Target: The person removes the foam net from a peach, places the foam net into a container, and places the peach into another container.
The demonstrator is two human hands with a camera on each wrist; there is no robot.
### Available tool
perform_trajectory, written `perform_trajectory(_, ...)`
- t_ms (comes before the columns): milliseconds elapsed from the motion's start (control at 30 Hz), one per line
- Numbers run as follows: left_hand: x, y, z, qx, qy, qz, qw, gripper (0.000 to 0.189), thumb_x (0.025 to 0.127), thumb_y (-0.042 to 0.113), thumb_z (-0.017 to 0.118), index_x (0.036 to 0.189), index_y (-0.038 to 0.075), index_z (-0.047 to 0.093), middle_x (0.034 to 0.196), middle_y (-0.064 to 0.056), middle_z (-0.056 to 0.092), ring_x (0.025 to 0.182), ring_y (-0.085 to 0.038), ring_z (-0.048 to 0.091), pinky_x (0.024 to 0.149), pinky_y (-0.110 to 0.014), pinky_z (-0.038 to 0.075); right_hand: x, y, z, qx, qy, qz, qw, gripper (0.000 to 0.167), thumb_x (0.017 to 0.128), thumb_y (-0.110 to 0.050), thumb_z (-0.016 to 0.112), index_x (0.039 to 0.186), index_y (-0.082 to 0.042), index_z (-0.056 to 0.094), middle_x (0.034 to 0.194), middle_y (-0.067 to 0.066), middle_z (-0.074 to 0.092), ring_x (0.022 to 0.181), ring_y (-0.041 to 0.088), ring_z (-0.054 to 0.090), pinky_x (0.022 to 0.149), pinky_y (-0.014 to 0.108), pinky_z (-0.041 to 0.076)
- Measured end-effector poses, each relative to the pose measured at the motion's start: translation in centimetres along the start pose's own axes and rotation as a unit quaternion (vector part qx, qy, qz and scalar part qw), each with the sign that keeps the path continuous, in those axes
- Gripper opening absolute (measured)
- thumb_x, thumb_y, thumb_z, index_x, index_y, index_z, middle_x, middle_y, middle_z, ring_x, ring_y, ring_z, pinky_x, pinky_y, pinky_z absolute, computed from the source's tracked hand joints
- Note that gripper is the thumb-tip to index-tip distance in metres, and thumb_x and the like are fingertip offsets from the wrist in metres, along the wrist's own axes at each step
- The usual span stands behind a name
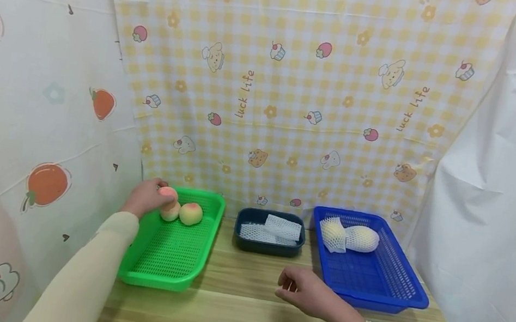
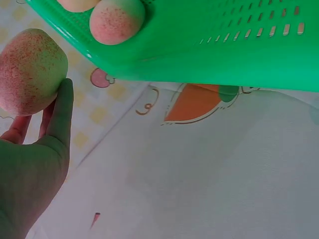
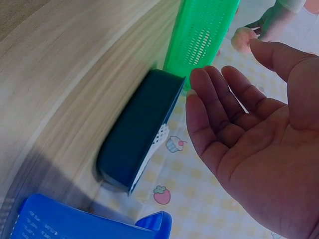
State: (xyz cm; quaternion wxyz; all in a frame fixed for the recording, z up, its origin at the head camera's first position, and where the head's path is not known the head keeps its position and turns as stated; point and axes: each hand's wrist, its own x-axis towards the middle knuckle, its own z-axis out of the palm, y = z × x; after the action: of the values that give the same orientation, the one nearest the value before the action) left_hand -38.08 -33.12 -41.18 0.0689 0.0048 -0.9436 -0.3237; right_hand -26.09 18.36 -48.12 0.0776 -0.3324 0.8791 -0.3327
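My left hand (image 1: pixel 149 199) grips a pink-and-cream peach (image 1: pixel 168 193) above the far left part of the green basket (image 1: pixel 167 275). In the left wrist view that peach (image 2: pixel 33 72) is lifted clear of the basket, with thumb and fingers round it. Two more peaches lie in the basket; one peach (image 1: pixel 191 214) shows fully, the other peach (image 1: pixel 170 212) is partly covered by the held one. My right hand (image 1: pixel 306 293) hovers over the table in front of the blue basket, holding nothing. Its fingers (image 3: pixel 207 112) are loosely bent, palm showing in the right wrist view.
A dark teal tray (image 1: pixel 268 247) with white foam net sleeves (image 1: pixel 282 227) stands between the baskets. In the blue basket (image 1: pixel 353 293) at right lie two net-wrapped fruits, one a pale yellow fruit (image 1: pixel 365 239). Printed cloth (image 1: pixel 284 148) hangs behind the wooden table (image 1: pixel 227 311).
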Motion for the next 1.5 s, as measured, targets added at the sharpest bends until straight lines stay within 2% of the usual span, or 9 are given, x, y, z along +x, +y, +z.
perform_trajectory(433, 1.4, -1.7, 1.5, 0.031, -0.004, -0.012, 0.9994, 0.075, 0.101, 0.042, 0.072, 0.161, 0.001, 0.052, 0.152, -0.030, 0.060, 0.132, -0.052, 0.058, 0.103, -0.064, 0.051, -0.1, 0.8, 0.4, 0.004, 0.005, -0.002, 1.0000, 0.014, 0.106, -0.031, 0.078, 0.104, -0.019, 0.071, 0.090, -0.011, 0.068, 0.080, 0.007, 0.064, 0.070, 0.028, 0.055)
perform_trajectory(533, 1.7, -2.3, 2.4, 0.051, 0.003, -0.010, 0.9987, 0.068, 0.099, 0.041, 0.071, 0.151, -0.002, 0.060, 0.144, -0.031, 0.064, 0.125, -0.052, 0.061, 0.099, -0.063, 0.053, -0.2, 0.8, 0.4, 0.006, 0.003, -0.001, 1.0000, 0.014, 0.106, -0.030, 0.078, 0.104, -0.019, 0.071, 0.090, -0.010, 0.068, 0.080, 0.008, 0.065, 0.070, 0.029, 0.055)
perform_trajectory(633, 1.4, -2.8, 3.3, 0.059, 0.003, -0.021, 0.9981, 0.053, 0.101, 0.041, 0.070, 0.127, -0.005, 0.070, 0.123, -0.028, 0.071, 0.105, -0.045, 0.064, 0.088, -0.058, 0.054, -0.3, 0.8, 0.4, 0.007, 0.003, 0.001, 1.0000, 0.014, 0.106, -0.031, 0.078, 0.105, -0.019, 0.071, 0.090, -0.010, 0.068, 0.080, 0.008, 0.065, 0.070, 0.029, 0.055)
perform_trajectory(767, 0.9, -3.6, 4.4, 0.067, -0.010, -0.047, 0.9965, 0.040, 0.103, 0.042, 0.067, 0.102, 0.002, 0.065, 0.096, -0.019, 0.067, 0.085, -0.034, 0.056, 0.077, -0.051, 0.048, -0.2, 0.8, 0.5, 0.009, 0.002, 0.002, 1.0000, 0.014, 0.106, -0.031, 0.078, 0.105, -0.018, 0.072, 0.091, -0.011, 0.068, 0.081, 0.007, 0.064, 0.071, 0.029, 0.055)
perform_trajectory(867, 0.7, -4.2, 4.9, 0.077, -0.012, -0.058, 0.9953, 0.041, 0.101, 0.042, 0.067, 0.104, 0.001, 0.064, 0.097, -0.020, 0.067, 0.085, -0.036, 0.057, 0.078, -0.052, 0.047, -0.3, 0.8, 0.5, 0.013, -0.003, 0.005, 0.9999, 0.016, 0.107, -0.031, 0.077, 0.107, -0.016, 0.073, 0.091, -0.011, 0.068, 0.081, 0.006, 0.064, 0.071, 0.028, 0.056)
perform_trajectory(967, 0.8, -4.6, 5.0, 0.081, -0.011, -0.054, 0.9952, 0.051, 0.098, 0.042, 0.069, 0.120, -0.004, 0.067, 0.112, -0.026, 0.070, 0.096, -0.044, 0.065, 0.084, -0.056, 0.053, -0.3, 0.8, 0.5, 0.015, -0.004, 0.007, 0.9999, 0.017, 0.107, -0.030, 0.077, 0.107, -0.014, 0.073, 0.091, -0.011, 0.068, 0.081, 0.007, 0.064, 0.071, 0.028, 0.056)
perform_trajectory(1067, 1.2, -5.2, 5.1, 0.085, -0.011, -0.037, 0.9957, 0.057, 0.095, 0.043, 0.070, 0.124, -0.006, 0.067, 0.116, -0.028, 0.071, 0.101, -0.048, 0.067, 0.086, -0.058, 0.055, -0.4, 0.8, 0.4, 0.017, -0.001, 0.006, 0.9998, 0.016, 0.107, -0.030, 0.077, 0.107, -0.015, 0.073, 0.091, -0.011, 0.068, 0.081, 0.007, 0.064, 0.071, 0.029, 0.056)
perform_trajectory(1367, 1.2, -4.2, 5.8, 0.121, -0.030, -0.049, 0.9910, 0.025, 0.093, 0.029, 0.066, 0.091, 0.004, 0.066, 0.092, -0.017, 0.069, 0.079, -0.034, 0.060, 0.073, -0.049, 0.053, -0.5, 1.2, 0.6, 0.018, -0.003, 0.012, 0.9998, 0.017, 0.107, -0.030, 0.077, 0.107, -0.013, 0.073, 0.090, -0.011, 0.068, 0.081, 0.009, 0.065, 0.071, 0.029, 0.055)
perform_trajectory(1500, 1.2, -4.3, 6.7, 0.141, -0.038, -0.044, 0.9883, 0.021, 0.092, 0.024, 0.063, 0.076, 0.010, 0.061, 0.079, -0.013, 0.063, 0.073, -0.030, 0.055, 0.067, -0.043, 0.047, -0.6, 1.3, 0.7, 0.017, -0.002, 0.006, 0.9998, 0.015, 0.106, -0.030, 0.078, 0.106, -0.016, 0.072, 0.090, -0.011, 0.068, 0.080, 0.008, 0.064, 0.071, 0.028, 0.055)
